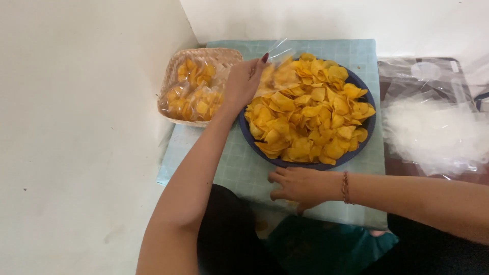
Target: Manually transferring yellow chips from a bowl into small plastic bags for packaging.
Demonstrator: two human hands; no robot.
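A clear plastic bag (275,56) of yellow chips is pinched in the left hand (244,81) over the far-left rim of the blue plate (305,164). The right hand (300,186), its grip loosely curled and empty, is rested on the checked counter (229,168) just near of the plate.

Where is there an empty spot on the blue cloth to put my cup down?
The cloth is bare at its near-left part, bordered by the woven basket, the blue plate of yellow chips and the left hand. A thin strip behind the plate is free too. The near edge is crowded by the right hand.
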